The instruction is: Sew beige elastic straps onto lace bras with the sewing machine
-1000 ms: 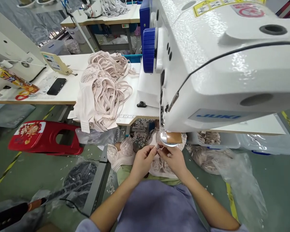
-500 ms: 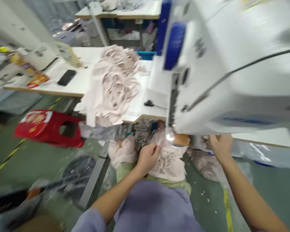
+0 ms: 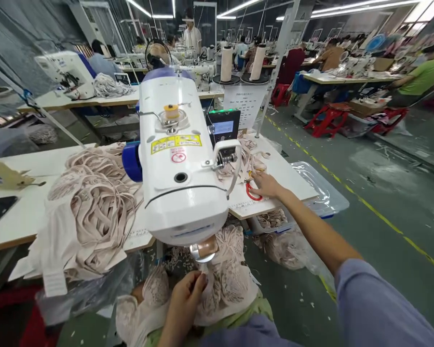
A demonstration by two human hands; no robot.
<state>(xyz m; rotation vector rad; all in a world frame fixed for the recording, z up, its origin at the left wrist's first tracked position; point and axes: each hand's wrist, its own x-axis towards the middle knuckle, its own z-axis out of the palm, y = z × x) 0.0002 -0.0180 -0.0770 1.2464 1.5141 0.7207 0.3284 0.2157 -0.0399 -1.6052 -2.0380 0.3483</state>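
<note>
My left hand [image 3: 186, 296] is closed in a pinch at the edge of a pale pink lace bra [image 3: 233, 284], which lies across my lap below the sewing machine head. More of the lace cups [image 3: 155, 289] rest to the left of that hand. On the white table to the right, my right hand [image 3: 265, 185] reaches over red-handled scissors [image 3: 252, 193], its fingers stretched out and thumb apart at the handles. The scissors' blades cannot be made out among pink fabric pieces [image 3: 244, 161]. Between my hands stands the white sewing machine [image 3: 183, 193].
A heap of pink straps and lace [image 3: 97, 212] hangs over the left table edge. Beside the machine are a control screen [image 3: 223, 127] and thread cones [image 3: 226, 63]. A clear plastic bin lid [image 3: 325, 193] juts out at right. Other people work at machines farther back.
The view has lifted and turned right. My right hand has moved from below the table edge up onto the tabletop at the scissors. My left hand still pinches the bra.
</note>
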